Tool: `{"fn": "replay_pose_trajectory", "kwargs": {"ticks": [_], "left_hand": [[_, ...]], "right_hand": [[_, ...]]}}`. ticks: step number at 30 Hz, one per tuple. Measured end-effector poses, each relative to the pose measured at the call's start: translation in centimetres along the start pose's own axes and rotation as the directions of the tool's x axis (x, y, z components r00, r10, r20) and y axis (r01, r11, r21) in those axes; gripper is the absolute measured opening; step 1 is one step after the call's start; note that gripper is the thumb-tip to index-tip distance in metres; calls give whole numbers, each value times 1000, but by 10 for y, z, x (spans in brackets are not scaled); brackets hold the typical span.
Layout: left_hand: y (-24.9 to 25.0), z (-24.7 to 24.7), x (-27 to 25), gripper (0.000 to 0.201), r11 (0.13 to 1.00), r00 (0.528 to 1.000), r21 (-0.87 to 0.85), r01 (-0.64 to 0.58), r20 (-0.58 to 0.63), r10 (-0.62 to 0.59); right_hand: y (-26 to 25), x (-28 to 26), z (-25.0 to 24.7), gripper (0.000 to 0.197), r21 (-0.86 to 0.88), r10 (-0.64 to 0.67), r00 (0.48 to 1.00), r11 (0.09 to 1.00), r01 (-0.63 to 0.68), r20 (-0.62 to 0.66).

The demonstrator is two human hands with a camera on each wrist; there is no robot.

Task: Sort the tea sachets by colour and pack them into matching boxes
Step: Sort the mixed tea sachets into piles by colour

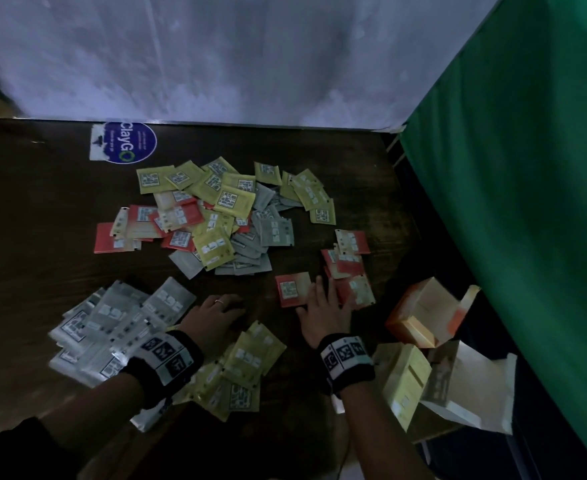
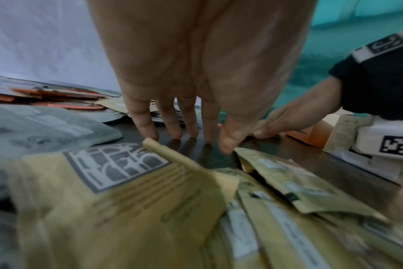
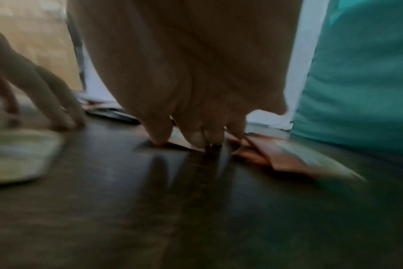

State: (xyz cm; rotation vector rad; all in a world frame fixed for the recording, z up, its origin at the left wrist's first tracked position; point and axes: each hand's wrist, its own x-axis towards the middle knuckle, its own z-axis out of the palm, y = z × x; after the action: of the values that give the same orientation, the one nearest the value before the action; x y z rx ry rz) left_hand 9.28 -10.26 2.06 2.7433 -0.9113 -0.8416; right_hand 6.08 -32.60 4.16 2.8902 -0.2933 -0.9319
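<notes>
A mixed heap of yellow, red and grey tea sachets (image 1: 216, 216) lies mid-table. Sorted piles lie nearer me: grey sachets (image 1: 112, 323) at left, yellow sachets (image 1: 240, 372) (image 2: 131, 200) in the middle, red sachets (image 1: 347, 268) (image 3: 276, 154) at right. My left hand (image 1: 223, 306) (image 2: 184, 136) rests with straight fingertips on bare table between the grey and yellow piles, holding nothing. My right hand (image 1: 323, 299) (image 3: 196, 140) lies flat, fingers pressing on a red sachet (image 1: 292, 289) beside the red pile. An open orange box (image 1: 427, 313), a yellow box (image 1: 406, 379) and a white box (image 1: 472, 386) stand at the right.
The dark wooden table (image 1: 43, 209) meets a white wall at the back and a green curtain (image 1: 527, 168) on the right. A blue round sticker (image 1: 127, 143) sits at the back left. The boxes crowd the table's right edge.
</notes>
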Motion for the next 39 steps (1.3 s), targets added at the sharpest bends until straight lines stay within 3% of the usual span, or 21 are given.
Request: {"fn": "replay_pose_trajectory", "kwargs": {"ticks": [3,7,9,12,16,18,20,22,25,32,33,35,36,39], "left_hand": [[-3,-1,1,48,1000,999,-10,-15,-33,15],[-7,2,0,50,999,998,-18,-33,-49,32],[-7,2,-1,51,999,997,-16,-37,-63,36],[-7,4,-3,52,1000,997,-10,-23,-73,22],[-8,1,-5,57,997,993,51,-55,-104,60],[-12,4,-4,63,993,995,107,-44,-83,53],[-14,5,-2,65,993,994,101,-66,-81,75],[-12,5,-3,65,984,990,144,-108,-76,120],[-10,5,-6,69,984,990,138,-109,-73,120],[-9,6,-8,80,995,990,64,-77,-111,84],[-8,3,-9,79,997,993,64,-53,-100,60],[-7,-3,-10,70,993,988,95,-67,-131,79],[-8,-6,-8,62,997,990,43,-66,-122,71],[-12,-13,-1,48,990,998,-137,-47,-36,42]], "right_hand": [[4,8,-11,63,4,21,1000,1000,-21,-23],[-19,11,-18,69,276,-57,992,957,87,-116],[-28,12,-12,56,278,-81,983,952,126,-165],[-21,24,-10,35,331,1,967,940,86,-253],[-7,50,-32,37,411,151,940,912,-13,-305],[-15,63,-55,52,520,90,940,848,101,-329],[-30,77,-78,91,619,-8,969,768,165,-248],[-47,93,-97,121,679,-1,995,731,68,-99],[-67,110,-107,129,707,52,998,704,-69,44],[-82,119,-100,88,614,116,993,781,-110,30],[-79,120,-100,77,659,123,992,744,-112,29],[-72,119,-98,46,804,169,985,580,-131,39],[-66,117,-95,34,848,197,979,509,-145,49],[-48,106,-82,10,894,157,979,408,-184,130]]}}
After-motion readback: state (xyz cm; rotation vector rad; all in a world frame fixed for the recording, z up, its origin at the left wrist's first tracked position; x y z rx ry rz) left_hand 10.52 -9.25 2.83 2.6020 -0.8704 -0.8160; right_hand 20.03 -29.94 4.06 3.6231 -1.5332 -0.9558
